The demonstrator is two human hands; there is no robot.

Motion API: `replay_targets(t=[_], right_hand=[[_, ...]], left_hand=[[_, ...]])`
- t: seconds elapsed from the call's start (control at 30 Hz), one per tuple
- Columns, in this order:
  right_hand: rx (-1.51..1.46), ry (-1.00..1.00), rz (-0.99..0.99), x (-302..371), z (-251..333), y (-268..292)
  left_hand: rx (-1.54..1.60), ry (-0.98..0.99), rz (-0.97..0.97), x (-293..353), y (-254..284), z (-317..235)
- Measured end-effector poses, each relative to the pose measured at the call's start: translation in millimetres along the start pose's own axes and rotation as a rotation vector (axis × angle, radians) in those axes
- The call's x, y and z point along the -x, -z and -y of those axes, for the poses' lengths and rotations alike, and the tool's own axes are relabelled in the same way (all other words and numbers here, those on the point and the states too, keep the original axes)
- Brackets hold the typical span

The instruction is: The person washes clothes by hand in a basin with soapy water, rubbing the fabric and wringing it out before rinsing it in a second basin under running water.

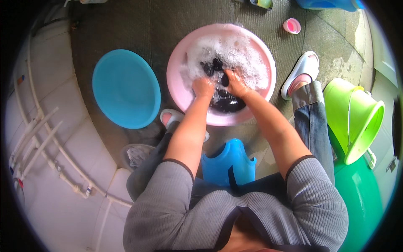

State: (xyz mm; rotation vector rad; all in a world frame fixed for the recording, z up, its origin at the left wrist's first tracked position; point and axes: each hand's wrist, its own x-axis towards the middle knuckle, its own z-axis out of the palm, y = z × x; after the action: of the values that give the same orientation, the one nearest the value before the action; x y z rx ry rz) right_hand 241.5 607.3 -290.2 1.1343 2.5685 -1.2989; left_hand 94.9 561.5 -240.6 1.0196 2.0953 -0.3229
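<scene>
A round pink basin (177, 94) on the floor holds water and thick white suds (237, 50). In its middle lies a soaked black cloth (228, 105), partly under the foam; what kind of cloth it is I cannot make out. My left hand (203, 87) is closed at the cloth's left side, its fingertips hidden in the water. To its right, my right hand (237, 83) grips a bunched part of the same cloth, thumb on top and the other fingers partly covered by suds. The two hands are a short way apart.
A blue basin (126, 89) stands to the left, beside wall pipes (54, 138). A blue stool (231, 164) is between my legs. On the right, a lime-green bucket (346, 113) tilts over a green tub (357, 193). A pink cup (291, 26) sits beyond my right foot.
</scene>
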Motion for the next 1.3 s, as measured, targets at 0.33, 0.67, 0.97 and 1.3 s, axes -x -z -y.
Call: replay_targets(t=[0.33, 0.67, 0.97, 1.3], right_hand=[[0.157, -0.282, 0.246, -86.7, 4.7, 53.1], [-0.441, -0.488, -0.283, -23.5, 63.4, 136.1], [-0.283, -0.158, -0.611, 17.1, 99.9, 106.2], [-0.387, -0.190, -0.913, -25.0, 57.2, 173.4]], left_hand=[[-0.264, -0.370, -0.351, -46.5, 58.6, 11.9], [0.454, -0.158, -1.080, 87.9, 50.2, -32.0], [-0.130, -0.141, -0.339, 59.9, 45.2, -25.3], [-0.168, -0.199, -0.459, -22.9, -2.7, 20.0]])
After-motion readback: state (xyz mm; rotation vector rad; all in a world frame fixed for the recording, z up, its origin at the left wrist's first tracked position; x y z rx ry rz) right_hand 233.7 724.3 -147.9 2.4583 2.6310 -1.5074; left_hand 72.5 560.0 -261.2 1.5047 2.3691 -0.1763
